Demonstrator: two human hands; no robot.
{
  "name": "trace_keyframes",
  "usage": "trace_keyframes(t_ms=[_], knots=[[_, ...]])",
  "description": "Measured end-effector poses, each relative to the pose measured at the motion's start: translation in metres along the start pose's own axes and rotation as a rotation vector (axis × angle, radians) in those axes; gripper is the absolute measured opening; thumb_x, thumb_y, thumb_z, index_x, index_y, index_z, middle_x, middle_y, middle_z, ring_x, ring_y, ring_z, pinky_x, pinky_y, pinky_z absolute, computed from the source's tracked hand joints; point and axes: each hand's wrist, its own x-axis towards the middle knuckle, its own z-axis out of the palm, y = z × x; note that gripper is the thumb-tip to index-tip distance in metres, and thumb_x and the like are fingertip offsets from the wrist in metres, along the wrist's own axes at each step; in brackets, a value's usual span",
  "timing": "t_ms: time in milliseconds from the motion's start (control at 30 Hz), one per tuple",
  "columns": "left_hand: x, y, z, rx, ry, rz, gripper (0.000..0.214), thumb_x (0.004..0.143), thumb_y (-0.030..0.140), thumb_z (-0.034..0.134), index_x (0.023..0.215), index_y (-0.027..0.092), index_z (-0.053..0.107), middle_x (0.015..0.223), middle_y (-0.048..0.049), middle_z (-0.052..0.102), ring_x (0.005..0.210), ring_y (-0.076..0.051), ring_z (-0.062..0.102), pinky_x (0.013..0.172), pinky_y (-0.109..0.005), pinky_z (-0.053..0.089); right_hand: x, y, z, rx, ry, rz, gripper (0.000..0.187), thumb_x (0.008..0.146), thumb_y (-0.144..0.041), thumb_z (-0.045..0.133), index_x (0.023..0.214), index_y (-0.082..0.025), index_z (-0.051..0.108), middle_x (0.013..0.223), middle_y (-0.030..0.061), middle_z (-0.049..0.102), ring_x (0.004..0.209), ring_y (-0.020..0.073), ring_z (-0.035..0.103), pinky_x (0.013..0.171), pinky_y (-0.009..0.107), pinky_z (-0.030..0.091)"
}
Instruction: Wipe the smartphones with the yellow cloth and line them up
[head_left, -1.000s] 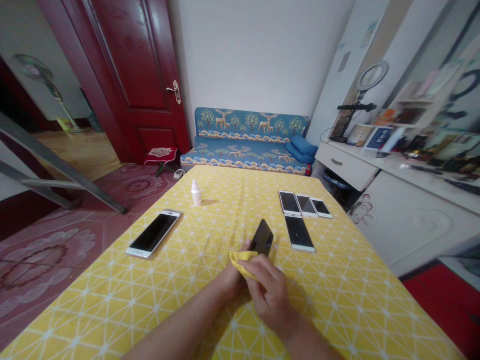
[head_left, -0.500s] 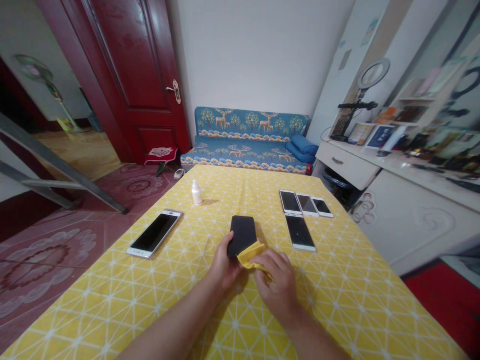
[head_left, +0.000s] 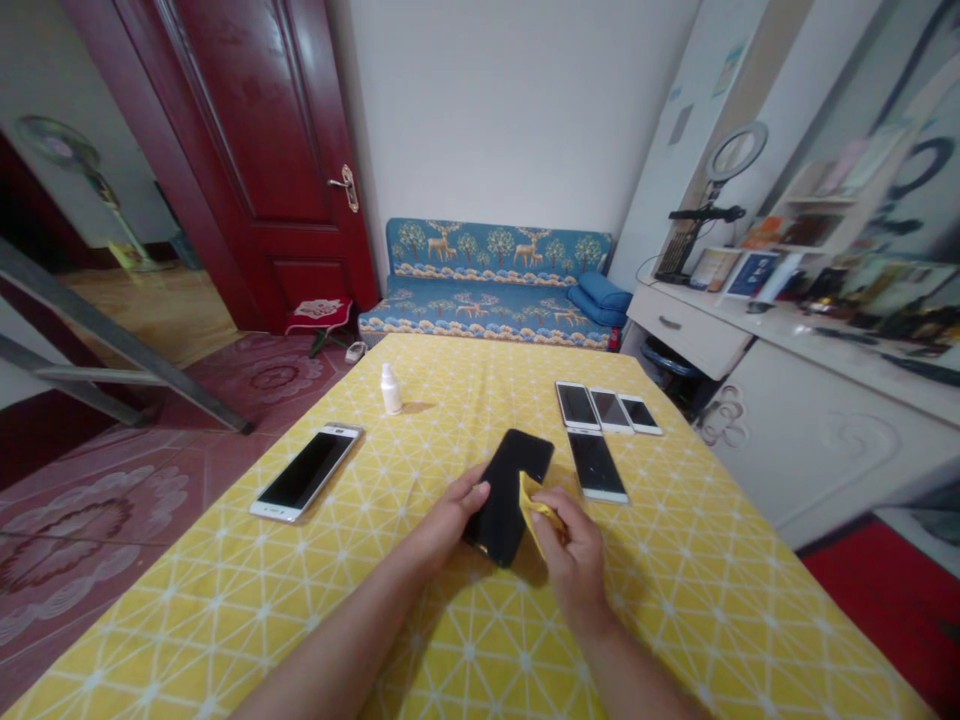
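Note:
A black smartphone is gripped along its left edge by my left hand, tilted with its top leaning right. My right hand pinches a folded yellow cloth that lies against the phone's right edge. To the left, a white-framed smartphone rests face up on the yellow patterned tablecloth. Behind it stands a small white bottle. On the right lie several more phones, among them a white-edged phone nearest to my right hand.
Beyond the table is a blue patterned sofa. A white dresser with a ring light and many small items stands at the right. At the left are a red stool, a metal ladder and a red door.
The black phone has been turned clockwise and shifted right, showing more of its length. My right hand moved slightly right with the cloth, from the phone's lower edge to its right side.

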Motion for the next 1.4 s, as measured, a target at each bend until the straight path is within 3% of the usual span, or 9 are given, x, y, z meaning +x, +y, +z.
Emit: trace_keyframes(t_ms=[100,367,600,767,967,1033,1133,1267,1400], knots=[[-0.002,0.002,0.004,0.121,-0.097,0.037,0.04,0.081,0.034,0.062,0.119,0.022,0.066,0.125,-0.0065,0.064,0.119,-0.028,0.053,0.106,-0.042,0.033,0.003,0.007,-0.003,-0.04,0.154,0.098,0.013,0.084,-0.029,0.059,0.09,-0.019,0.064,0.086,0.0026,0.064,0.08,0.0179,0.059,0.073,0.029,0.046],[0.001,-0.002,0.002,0.203,-0.212,0.029,0.043,0.085,0.041,0.058,0.122,0.02,0.065,0.114,-0.0088,0.069,0.109,-0.03,0.059,0.101,-0.043,0.036,0.015,0.021,-0.016,0.13,0.501,0.287,0.027,0.083,-0.04,0.06,0.1,-0.019,0.062,0.087,0.0008,0.062,0.08,0.0161,0.056,0.073,0.027,0.044],[-0.002,-0.002,-0.001,0.251,-0.226,-0.052,0.045,0.086,0.046,0.054,0.118,0.018,0.067,0.115,-0.011,0.068,0.108,-0.03,0.06,0.098,-0.041,0.039,0.015,0.03,-0.015,0.311,0.381,0.28,0.031,0.08,-0.04,0.064,0.102,-0.019,0.065,0.095,0.0046,0.068,0.088,0.0205,0.062,0.08,0.033,0.046],[-0.011,0.02,0.007,0.301,-0.51,0.084,0.072,0.076,0.057,0.062,0.136,0.019,0.051,0.138,-0.0104,0.052,0.125,-0.035,0.046,0.105,-0.042,0.032,0.016,0.03,-0.015,0.261,0.368,0.295,0.032,0.082,-0.042,0.062,0.104,-0.019,0.065,0.1,0.0055,0.069,0.093,0.0214,0.062,0.084,0.034,0.045],[-0.016,0.021,0.011,0.284,-0.563,-0.002,0.075,0.068,0.033,0.074,0.138,0.024,0.047,0.132,-0.0065,0.056,0.118,-0.028,0.049,0.099,-0.037,0.037,0.015,0.02,-0.016,0.122,0.327,0.28,0.031,0.086,-0.044,0.057,0.102,-0.018,0.065,0.094,0.0038,0.068,0.088,0.0199,0.061,0.078,0.03,0.046],[-0.015,0.01,0.008,0.121,-0.544,-0.121,0.06,0.071,0.036,0.069,0.127,0.018,0.058,0.116,-0.0096,0.063,0.097,-0.021,0.058,0.079,-0.028,0.046,0.015,0.016,-0.016,0.053,0.289,0.277,0.03,0.086,-0.044,0.056,0.098,-0.018,0.065,0.085,0.0019,0.066,0.078,0.0178,0.059,0.07,0.027,0.046],[-0.013,-0.005,0.008,-0.289,-0.626,-0.343,0.059,0.075,0.053,0.053,0.11,0.006,0.064,0.087,-0.0141,0.065,0.062,-0.014,0.057,0.045,-0.019,0.038,0.015,0.012,-0.015,-0.018,0.224,0.239,0.025,0.087,-0.041,0.055,0.092,-0.018,0.065,0.079,0.0001,0.063,0.071,0.0155,0.056,0.065,0.026,0.044],[-0.011,-0.002,0.012,-0.577,-0.668,-0.389,0.069,0.078,0.054,0.04,0.124,0.005,0.055,0.116,-0.0244,0.06,0.089,-0.03,0.063,0.056,-0.035,0.053,0.016,0.01,-0.016,-0.067,0.154,0.182,0.018,0.089,-0.034,0.054,0.09,-0.019,0.065,0.082,0.0009,0.063,0.077,0.0163,0.058,0.072,0.028,0.046],[-0.011,0.005,0.009,-0.688,-0.638,-0.355,0.072,0.082,0.053,0.034,0.129,0.001,0.051,0.133,-0.0287,0.05,0.12,-0.041,0.049,0.073,-0.048,0.052,0.015,0.014,-0.014,-0.068,0.082,0.084,0.016,0.088,-0.028,0.055,0.092,-0.02,0.068,0.088,0.003,0.063,0.082,0.0176,0.06,0.073,0.029,0.047]])
